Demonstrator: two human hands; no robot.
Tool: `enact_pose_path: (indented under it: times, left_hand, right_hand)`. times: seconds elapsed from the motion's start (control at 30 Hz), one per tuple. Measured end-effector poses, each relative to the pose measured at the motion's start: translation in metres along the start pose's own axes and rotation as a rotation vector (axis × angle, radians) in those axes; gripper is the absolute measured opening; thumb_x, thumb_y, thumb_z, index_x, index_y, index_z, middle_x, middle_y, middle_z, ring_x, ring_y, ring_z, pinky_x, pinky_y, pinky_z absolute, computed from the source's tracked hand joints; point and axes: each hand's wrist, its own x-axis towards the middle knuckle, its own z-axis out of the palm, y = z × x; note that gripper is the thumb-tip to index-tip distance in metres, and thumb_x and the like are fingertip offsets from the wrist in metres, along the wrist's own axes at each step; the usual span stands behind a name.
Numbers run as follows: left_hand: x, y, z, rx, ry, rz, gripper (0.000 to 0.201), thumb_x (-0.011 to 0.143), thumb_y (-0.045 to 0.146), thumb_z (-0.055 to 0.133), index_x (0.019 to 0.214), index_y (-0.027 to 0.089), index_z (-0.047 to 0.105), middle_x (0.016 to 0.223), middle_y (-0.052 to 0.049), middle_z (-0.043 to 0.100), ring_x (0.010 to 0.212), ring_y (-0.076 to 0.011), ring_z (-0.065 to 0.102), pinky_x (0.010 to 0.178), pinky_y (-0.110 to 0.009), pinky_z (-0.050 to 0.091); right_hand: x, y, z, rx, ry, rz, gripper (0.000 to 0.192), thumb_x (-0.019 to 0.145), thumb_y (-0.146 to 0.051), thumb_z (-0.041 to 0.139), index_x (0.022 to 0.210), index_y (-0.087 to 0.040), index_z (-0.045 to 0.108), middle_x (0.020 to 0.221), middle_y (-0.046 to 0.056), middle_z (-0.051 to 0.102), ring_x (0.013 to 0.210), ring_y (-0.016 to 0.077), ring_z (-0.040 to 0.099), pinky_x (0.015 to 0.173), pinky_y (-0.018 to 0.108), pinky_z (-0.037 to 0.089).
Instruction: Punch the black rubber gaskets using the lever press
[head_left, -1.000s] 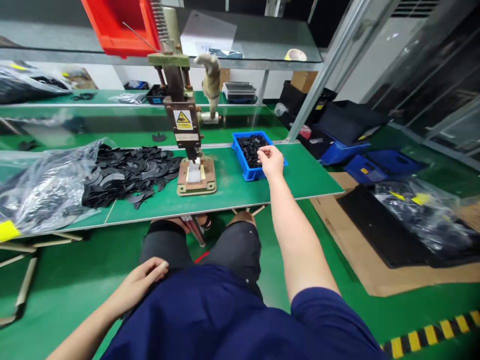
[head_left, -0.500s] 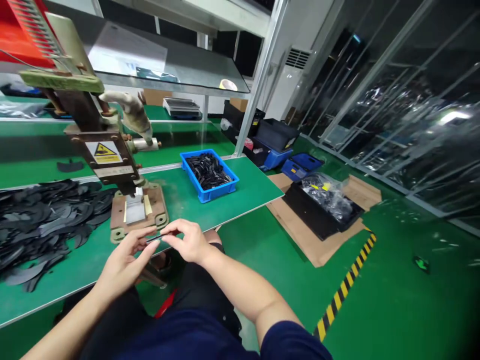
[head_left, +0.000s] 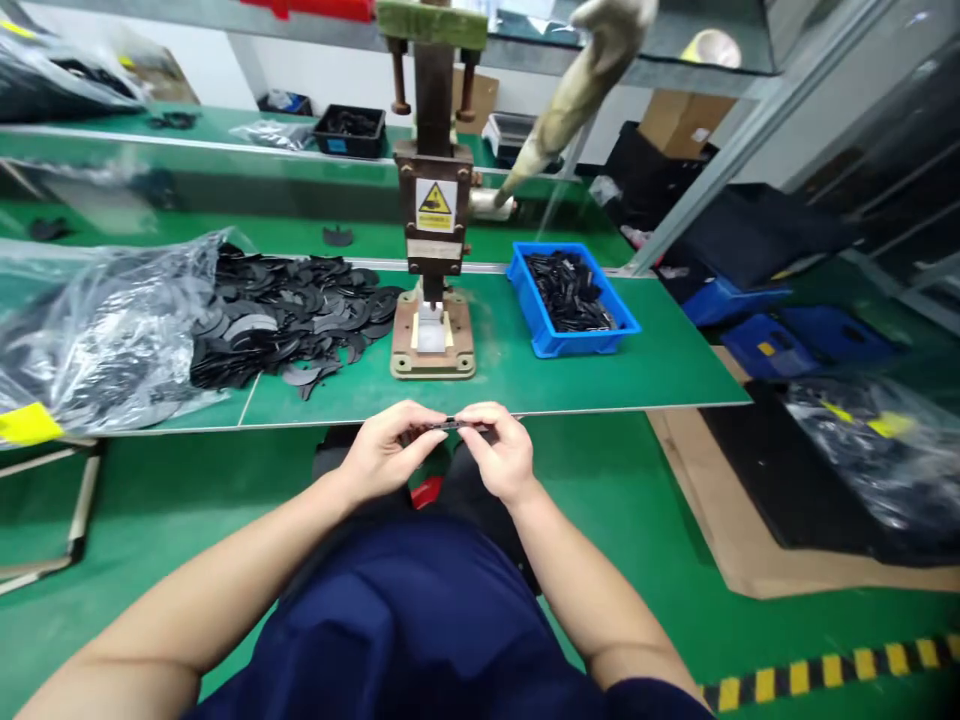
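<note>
Black strip part (head_left: 456,424) was pinched between fingertips of left hand (head_left: 386,452) and right hand (head_left: 501,455), both clamped on its ends, just short of bench edge (head_left: 487,409). Second earlier, right hand reached into blue bin (head_left: 574,305), left lay on lap: part was since fetched. Press (head_left: 433,250) stood beyond fingers; black crescent pile (head_left: 285,315) beyond-left.

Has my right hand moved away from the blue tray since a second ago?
Yes. The right hand left the blue plastic tray and now sits near the bench edge, holding a small black strip with the left hand.
</note>
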Motion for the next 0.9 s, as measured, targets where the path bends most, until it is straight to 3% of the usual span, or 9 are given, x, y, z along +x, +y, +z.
enact_pose_path:
  times: [0.37,0.53,0.63,0.73,0.83,0.9]
  left_hand:
    - [0.000,-0.004,-0.025,0.105,-0.016,0.056,0.017,0.101,0.026,0.072,0.117,0.025,0.074,0.102,-0.006,0.079,0.091,-0.0177,0.075,0.083,-0.034,0.062]
    - [0.014,-0.020,-0.035,0.146,-0.021,0.114,0.014,0.101,0.022,0.069,0.114,0.025,0.075,0.102,-0.007,0.079,0.095,-0.0187,0.075,0.085,-0.034,0.063]
    - [0.039,-0.047,-0.050,0.225,0.013,0.115,0.010,0.102,0.023,0.068,0.109,0.023,0.075,0.102,-0.007,0.079,0.095,-0.0179,0.074,0.086,-0.032,0.061]
    - [0.079,-0.081,-0.061,0.337,0.091,0.059,0.014,0.103,0.029,0.067,0.108,0.020,0.076,0.104,-0.007,0.079,0.092,-0.0173,0.073,0.086,-0.031,0.060]
    - [0.119,-0.109,-0.063,0.434,0.055,0.034,0.021,0.105,0.033,0.062,0.111,0.020,0.077,0.109,-0.008,0.079,0.100,-0.0184,0.074,0.094,-0.032,0.059]
    - [0.138,-0.120,-0.061,0.502,-0.008,0.044,0.024,0.107,0.033,0.058,0.112,0.020,0.077,0.115,-0.008,0.079,0.109,-0.0195,0.073,0.101,-0.033,0.057]
  right_hand:
    - [0.011,0.019,0.018,-0.053,-0.025,-0.029,0.028,0.096,-0.028,0.073,0.123,-0.031,0.067,0.106,0.004,0.075,0.094,0.0177,0.075,0.088,0.038,0.065]
    - [0.030,0.024,0.023,-0.117,-0.056,-0.054,0.029,0.095,-0.026,0.074,0.123,-0.030,0.067,0.104,0.002,0.076,0.088,0.0154,0.075,0.087,0.035,0.065]
    - [0.063,0.021,0.015,-0.157,-0.080,-0.077,0.030,0.096,-0.027,0.073,0.125,-0.028,0.067,0.108,0.004,0.074,0.092,0.0162,0.073,0.090,0.036,0.064]
    - [0.120,0.004,-0.009,-0.198,0.038,-0.162,0.027,0.096,-0.034,0.074,0.121,-0.027,0.068,0.115,0.006,0.069,0.104,0.0183,0.070,0.100,0.041,0.062]
    - [0.186,-0.039,-0.034,-0.116,0.268,-0.436,0.041,0.093,-0.048,0.077,0.127,-0.026,0.067,0.114,0.005,0.068,0.106,0.0187,0.072,0.097,0.041,0.063]
    - [0.221,-0.080,-0.043,-0.007,0.320,-0.588,0.042,0.092,-0.053,0.075,0.124,-0.028,0.070,0.118,0.002,0.070,0.114,0.0177,0.073,0.092,0.035,0.060]
